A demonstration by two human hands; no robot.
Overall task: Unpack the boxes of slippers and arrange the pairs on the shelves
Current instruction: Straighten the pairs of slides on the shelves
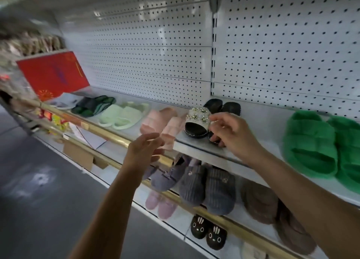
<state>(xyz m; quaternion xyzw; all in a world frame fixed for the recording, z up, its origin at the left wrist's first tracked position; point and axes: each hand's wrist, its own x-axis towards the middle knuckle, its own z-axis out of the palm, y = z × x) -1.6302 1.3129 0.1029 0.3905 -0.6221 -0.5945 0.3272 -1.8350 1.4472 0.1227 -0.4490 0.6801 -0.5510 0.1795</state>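
Both forearms come in from the bottom edge, reaching up to the top shelf (204, 147). Right hand (231, 132) is on the right-side slipper of the black jeweled pair (196, 122): thumb over the strap, fingers curled under the toe end at the shelf's front edge, so it is gripping that slipper. The pair's left slipper sits flat on the shelf, white strap with flower-shaped stones, black insole. Left hand (146, 147) hangs in front of the pink pair (161, 124), fingers spread and loosely extended, holding nothing; motion blur, so cannot tell if the fingertips touch the pink toe. Same shelf, left to right: red box (52, 75) tilted against the pegboard (155, 44), dark green striped pair (93, 105), pale mint pair (122, 114), pink pair, jeweled pair, fluffy green pair (319, 147) well apart on the far right. The pink pair's right slipper overhangs the shelf's front edge a little. Shelf below: purple-grey pair (167, 177), ribbed grey pair (208, 186), brown fuzzy pair (272, 214). Lower still: mauve pair (159, 204) and dark rabbit-face pair (208, 231). Flattened cardboard (79, 155) lies on a lower shelf at left. Far left of the aisle is blurred, contents unreadable.
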